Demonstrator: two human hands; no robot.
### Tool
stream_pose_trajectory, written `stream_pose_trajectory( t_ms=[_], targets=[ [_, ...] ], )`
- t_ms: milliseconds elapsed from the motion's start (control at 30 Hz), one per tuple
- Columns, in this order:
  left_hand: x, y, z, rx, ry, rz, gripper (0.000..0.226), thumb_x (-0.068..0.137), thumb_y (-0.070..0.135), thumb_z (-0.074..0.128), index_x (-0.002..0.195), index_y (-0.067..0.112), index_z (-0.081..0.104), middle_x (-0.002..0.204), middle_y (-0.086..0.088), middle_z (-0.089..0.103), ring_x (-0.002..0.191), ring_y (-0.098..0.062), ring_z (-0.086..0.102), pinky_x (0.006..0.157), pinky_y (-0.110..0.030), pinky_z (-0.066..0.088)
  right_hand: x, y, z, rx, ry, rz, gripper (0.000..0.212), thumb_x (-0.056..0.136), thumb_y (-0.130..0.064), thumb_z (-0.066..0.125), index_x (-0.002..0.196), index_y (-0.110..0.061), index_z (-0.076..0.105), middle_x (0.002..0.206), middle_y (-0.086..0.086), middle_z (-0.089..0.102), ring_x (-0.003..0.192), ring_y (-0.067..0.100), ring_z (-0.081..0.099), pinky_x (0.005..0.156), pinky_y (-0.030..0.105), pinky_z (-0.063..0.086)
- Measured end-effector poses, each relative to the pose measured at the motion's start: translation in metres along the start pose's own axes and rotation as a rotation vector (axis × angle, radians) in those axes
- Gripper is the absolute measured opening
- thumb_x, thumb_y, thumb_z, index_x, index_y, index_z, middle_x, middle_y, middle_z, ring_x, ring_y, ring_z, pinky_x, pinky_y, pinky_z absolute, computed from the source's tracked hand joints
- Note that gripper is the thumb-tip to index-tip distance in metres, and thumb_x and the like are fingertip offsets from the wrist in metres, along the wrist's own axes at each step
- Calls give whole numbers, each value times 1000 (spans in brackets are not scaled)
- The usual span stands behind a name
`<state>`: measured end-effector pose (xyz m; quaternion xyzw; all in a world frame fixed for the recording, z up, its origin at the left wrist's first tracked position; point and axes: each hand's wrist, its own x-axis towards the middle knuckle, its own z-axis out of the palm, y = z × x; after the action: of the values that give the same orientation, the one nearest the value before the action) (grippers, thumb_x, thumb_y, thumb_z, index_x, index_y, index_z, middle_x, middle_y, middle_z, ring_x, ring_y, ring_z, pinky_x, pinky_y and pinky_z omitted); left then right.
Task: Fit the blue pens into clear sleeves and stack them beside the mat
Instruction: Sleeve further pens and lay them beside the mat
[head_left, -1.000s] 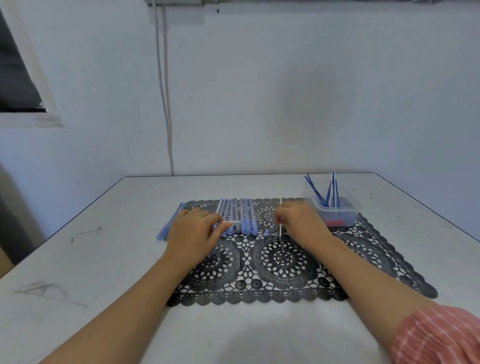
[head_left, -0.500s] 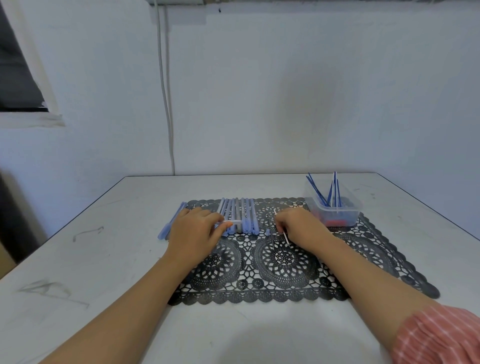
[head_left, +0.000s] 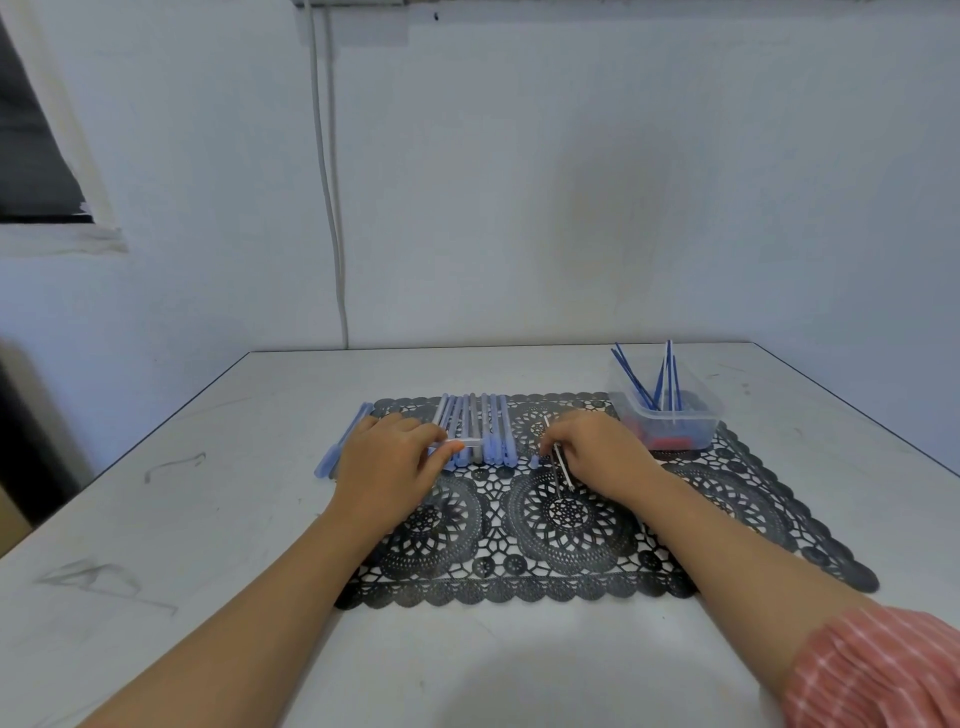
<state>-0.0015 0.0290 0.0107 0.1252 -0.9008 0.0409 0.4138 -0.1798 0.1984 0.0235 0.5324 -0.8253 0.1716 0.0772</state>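
Left hand (head_left: 387, 457) pinched a clear sleeve (head_left: 465, 443) crosswise over the row of pens (head_left: 478, 428) on the far left of the black lace mat (head_left: 571, 519). Right hand (head_left: 597, 449) gripped a thin refill (head_left: 561, 462). Smooth tabletop (head_left: 208, 519) lay bare left.
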Motion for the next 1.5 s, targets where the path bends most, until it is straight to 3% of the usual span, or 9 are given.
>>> stream_pose_trajectory(
  t_ms=[200, 333, 567, 733, 1200, 1367, 1500],
  targets=[
    [0, -1, 1, -21, 4, 2, 45, 87, 53, 39, 78, 23, 72, 59, 11, 60, 59, -10, 55, 66, -26, 36, 0, -2, -4, 30, -35, 71, 27, 85, -6, 45, 82, -17, 69, 90, -4, 68, 79, 9, 59, 76, 28, 50],
    [0, 0, 1, -17, 3, -3, 45, 87, 53, 39, 78, 23, 72, 59, 12, 60, 59, -10, 55, 67, -25, 35, -2, -3, -9, 3, -28, 126, 25, 86, -9, 45, 85, -15, 68, 90, -4, 65, 74, 7, 52, 66, 19, 36],
    [0, -1, 2, -17, -3, 0, 45, 87, 53, 39, 77, 24, 71, 58, 13, 58, 58, -9, 54, 67, -25, 35, -1, -1, -7, -59, 34, 217, 21, 85, -10, 46, 82, -9, 67, 89, 3, 63, 79, 16, 54, 67, 24, 40],
    [0, -1, 3, -6, -10, -1, 45, 87, 53, 38, 78, 24, 71, 58, 12, 58, 59, -10, 55, 67, -26, 36, 0, 0, -6, -118, 55, 257, 20, 82, -9, 48, 79, -7, 68, 82, 3, 59, 78, 21, 58, 70, 33, 51],
    [-1, 0, 3, -10, -12, -8, 45, 86, 54, 38, 77, 24, 71, 59, 13, 58, 59, -10, 54, 67, -26, 35, 0, -3, -6, -19, 109, 243, 22, 85, -10, 47, 86, -11, 69, 93, 4, 65, 84, 18, 58, 76, 33, 50],
    [-1, 1, 3, -30, -16, -5, 46, 86, 54, 38, 78, 23, 71, 57, 13, 57, 58, -11, 53, 66, -27, 38, 7, -9, -18, 120, 347, 199, 22, 89, -8, 47, 100, -11, 66, 87, 2, 64, 76, 14, 54, 69, 27, 43],
    [-1, 2, 4, -36, -37, -2, 48, 87, 55, 36, 77, 23, 71, 58, 13, 57, 58, -11, 54, 66, -27, 39, 17, -1, -40, 209, 532, 281, 24, 86, -3, 47, 96, -11, 68, 77, 4, 63, 70, 18, 53, 65, 24, 36]
  ],
)
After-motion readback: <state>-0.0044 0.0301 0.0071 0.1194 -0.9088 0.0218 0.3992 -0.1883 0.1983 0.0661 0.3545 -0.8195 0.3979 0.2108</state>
